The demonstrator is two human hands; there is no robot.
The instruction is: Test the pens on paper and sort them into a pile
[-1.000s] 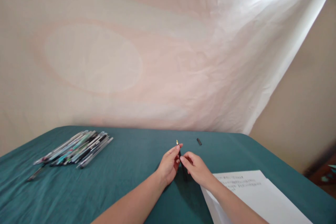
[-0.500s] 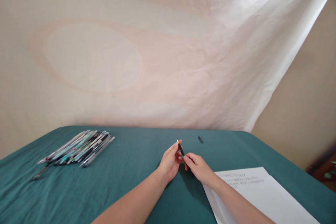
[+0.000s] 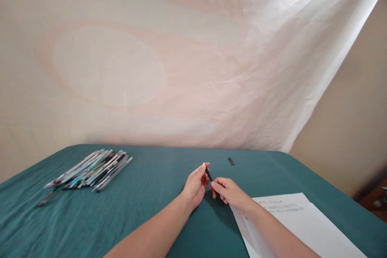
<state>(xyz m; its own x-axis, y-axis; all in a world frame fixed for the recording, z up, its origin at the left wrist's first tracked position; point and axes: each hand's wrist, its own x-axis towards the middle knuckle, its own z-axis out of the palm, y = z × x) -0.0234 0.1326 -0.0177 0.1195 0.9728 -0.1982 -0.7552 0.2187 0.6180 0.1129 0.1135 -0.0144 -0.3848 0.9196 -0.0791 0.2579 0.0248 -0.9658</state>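
Observation:
A slim black pen (image 3: pixel 209 173) with a gold-coloured tip is held between my two hands, above the middle of the table. The fingers and thumb of my left hand (image 3: pixel 196 185) pinch it near the gold end, which points up and away from me. My right hand (image 3: pixel 229 191) grips the barrel lower down, and its fingers hide part of it. Beyond my right hand, a small black pen cap (image 3: pixel 231 161) lies on the cloth. White paper (image 3: pixel 314 229) with lines of handwriting lies under my right forearm.
Several pens (image 3: pixel 90 171) lie side by side in a bundle at the left, one darker pen (image 3: pixel 46 198) jutting towards me. A green cloth (image 3: pixel 151 177) covers the table. Behind the far edge hangs a pale sheet (image 3: pixel 187 68).
My right hand has shifted slightly down and right along the pen, and its fingers have moved. My left hand stays nearly in place; the cap, paper and pen bundle have not moved.

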